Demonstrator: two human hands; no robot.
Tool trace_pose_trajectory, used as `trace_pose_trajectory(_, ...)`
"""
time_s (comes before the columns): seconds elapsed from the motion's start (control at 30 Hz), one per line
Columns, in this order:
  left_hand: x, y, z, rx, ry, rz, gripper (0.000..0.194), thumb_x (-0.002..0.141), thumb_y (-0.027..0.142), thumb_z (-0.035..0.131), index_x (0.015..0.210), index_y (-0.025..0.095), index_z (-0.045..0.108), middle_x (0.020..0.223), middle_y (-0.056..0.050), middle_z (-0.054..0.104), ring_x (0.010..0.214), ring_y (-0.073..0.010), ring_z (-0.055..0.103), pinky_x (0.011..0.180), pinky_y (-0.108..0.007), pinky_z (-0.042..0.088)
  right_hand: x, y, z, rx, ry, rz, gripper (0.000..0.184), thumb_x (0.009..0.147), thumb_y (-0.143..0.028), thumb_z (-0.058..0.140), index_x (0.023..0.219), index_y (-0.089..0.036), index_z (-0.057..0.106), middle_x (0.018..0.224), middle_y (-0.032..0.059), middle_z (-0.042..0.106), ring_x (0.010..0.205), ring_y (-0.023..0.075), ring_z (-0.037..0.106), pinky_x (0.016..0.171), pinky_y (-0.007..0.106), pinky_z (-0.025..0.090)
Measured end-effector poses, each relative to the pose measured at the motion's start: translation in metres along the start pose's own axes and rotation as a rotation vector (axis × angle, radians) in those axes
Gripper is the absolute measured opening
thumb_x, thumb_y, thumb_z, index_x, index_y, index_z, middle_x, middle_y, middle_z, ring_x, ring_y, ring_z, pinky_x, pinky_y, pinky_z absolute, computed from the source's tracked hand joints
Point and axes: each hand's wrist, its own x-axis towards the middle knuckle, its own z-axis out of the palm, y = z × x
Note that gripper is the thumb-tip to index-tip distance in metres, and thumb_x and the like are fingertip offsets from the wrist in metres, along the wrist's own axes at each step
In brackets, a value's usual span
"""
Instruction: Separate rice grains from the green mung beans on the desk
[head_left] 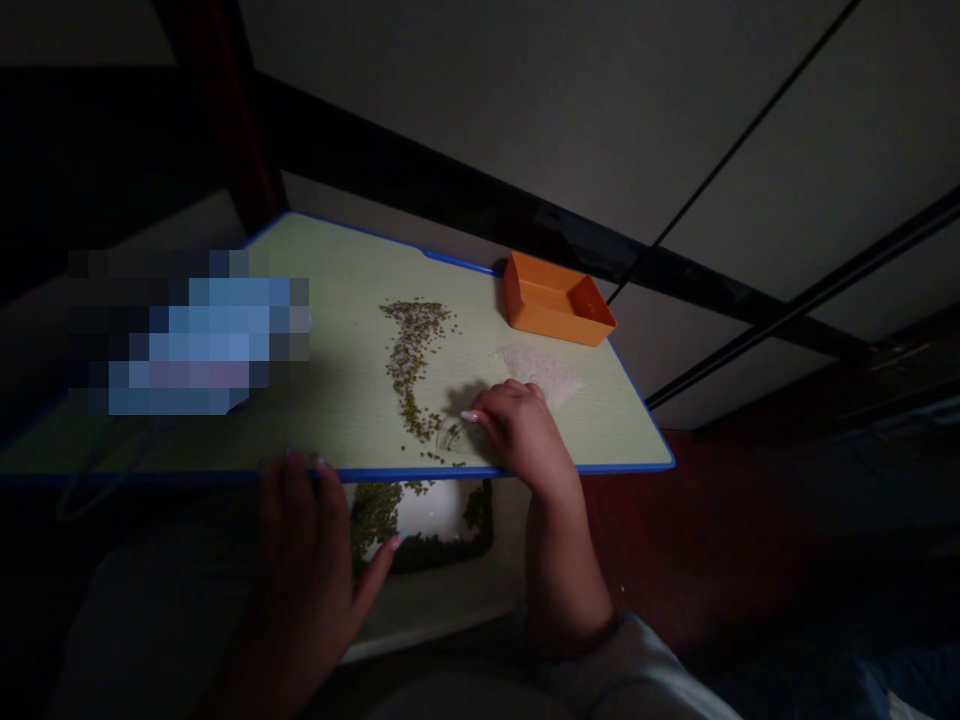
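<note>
My right hand [517, 425] is over the pale green tabletop [337, 280], its fingers curled and closed. Faint streaks lie by its fingertips, and I cannot make out what, if anything, they hold. Just left of it runs a curved strip of small green beans mixed with white grains [412, 350]. A thin patch of white grains [540, 368] lies directly beyond the knuckles. My left hand [304, 560], in shadow, has its fingers apart at the table's near edge and is holding nothing. Between my forearms, below the edge, sits a white container [439, 508] with green bits inside.
An orange open box [559, 318] stands at the table's far right corner. On the left lies a light blue object [217, 320], blurred by pixels. Blue trim [630, 467] edges the table. Pale panels [510, 110] rise behind it, and a red floor [697, 530] shows at right.
</note>
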Motion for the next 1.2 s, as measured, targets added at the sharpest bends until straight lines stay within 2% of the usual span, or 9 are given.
trace_pose_trajectory(0.33, -0.0024, -0.0036, 0.0014, 0.018, -0.027, 0.001, 0.100, 0.096, 0.040, 0.057, 0.165, 0.009, -0.007, 0.177, -0.025, -0.012, 0.162, -0.0516, -0.002, 0.124, -0.077, 0.025, 0.0000, -0.0022, 0.0009, 0.041, -0.022, -0.063, 0.021, 0.105, -0.025, 0.059, 0.090, -0.019, 0.072, 0.092, 0.0051, 0.075, 0.096, 0.0215, 0.061, 0.087, 0.033, 0.032)
trace_pose_trajectory(0.57, -0.0003, -0.0010, 0.0020, 0.017, 0.008, -0.004, 0.097, 0.097, 0.041, 0.054, 0.166, 0.010, -0.007, 0.177, -0.024, -0.010, 0.162, -0.0516, 0.000, 0.122, -0.078, 0.027, 0.0021, -0.0017, 0.0026, 0.031, -0.027, -0.094, 0.024, 0.106, -0.028, 0.057, 0.090, -0.020, 0.072, 0.090, 0.0051, 0.074, 0.095, 0.0214, 0.060, 0.087, 0.033, 0.031)
trace_pose_trajectory(0.87, 0.0000, 0.0007, -0.0002, 0.008, 0.001, -0.002, 0.097, 0.097, 0.040, 0.055, 0.166, 0.011, -0.008, 0.178, -0.019, -0.015, 0.163, -0.0482, -0.003, 0.126, -0.074, 0.023, 0.0027, -0.0013, 0.0018, 0.041, 0.012, -0.086, 0.023, 0.106, -0.026, 0.057, 0.090, -0.020, 0.072, 0.092, 0.0050, 0.074, 0.095, 0.0212, 0.061, 0.088, 0.033, 0.033)
trace_pose_trajectory(1.0, -0.0003, 0.0003, 0.0010, 0.013, -0.001, -0.002, 0.098, 0.097, 0.040, 0.055, 0.165, 0.010, -0.008, 0.178, -0.020, -0.014, 0.163, -0.0488, -0.003, 0.126, -0.074, 0.022, 0.0037, -0.0004, 0.0022, 0.017, 0.048, -0.046, 0.022, 0.105, -0.025, 0.058, 0.089, -0.019, 0.072, 0.092, 0.0063, 0.074, 0.094, 0.0216, 0.061, 0.086, 0.033, 0.033)
trace_pose_trajectory(1.2, -0.0013, -0.0009, 0.0011, 0.014, -0.015, -0.008, 0.099, 0.096, 0.040, 0.055, 0.165, 0.011, -0.009, 0.177, -0.022, -0.014, 0.162, -0.0511, -0.003, 0.124, -0.077, 0.023, 0.0044, -0.0036, 0.0032, -0.007, 0.007, -0.057, 0.022, 0.105, -0.026, 0.058, 0.090, -0.019, 0.073, 0.093, 0.0062, 0.075, 0.096, 0.0213, 0.061, 0.087, 0.034, 0.033)
